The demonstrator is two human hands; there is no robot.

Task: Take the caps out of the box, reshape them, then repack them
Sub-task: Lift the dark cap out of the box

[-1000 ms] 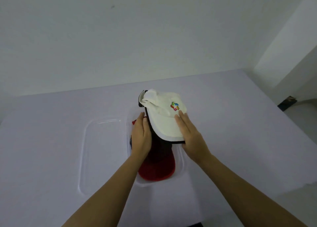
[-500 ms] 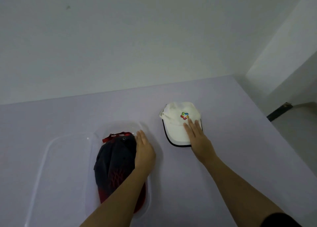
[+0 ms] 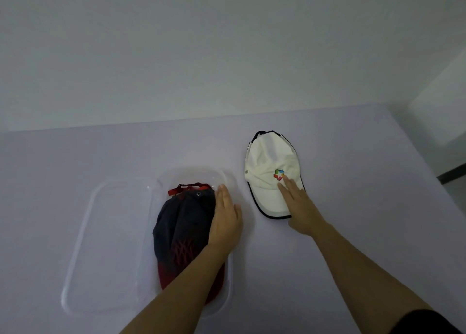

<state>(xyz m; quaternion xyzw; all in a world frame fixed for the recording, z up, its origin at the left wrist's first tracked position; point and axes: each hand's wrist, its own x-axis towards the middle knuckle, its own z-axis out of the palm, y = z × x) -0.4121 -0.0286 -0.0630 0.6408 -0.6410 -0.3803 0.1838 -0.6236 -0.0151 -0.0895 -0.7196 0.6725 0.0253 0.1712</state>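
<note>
A white cap (image 3: 269, 162) with a coloured logo and dark trim lies flat on the table, right of the box. My right hand (image 3: 300, 207) rests flat on its brim, fingers apart, fingertips near the logo. A dark navy cap (image 3: 181, 220) with a red brim and red strap lies inside the clear plastic box (image 3: 227, 180). My left hand (image 3: 225, 219) lies flat along the navy cap's right side, against the box's right wall, holding nothing.
The box's clear lid (image 3: 106, 233) lies flat on the table just left of the box. The pale table (image 3: 365, 207) meets a plain wall at the back; its right edge runs down past the white cap.
The white cap went from above the box to the table on the right, and its crown now lies spread flat. My left hand stayed on the navy cap in the box.
</note>
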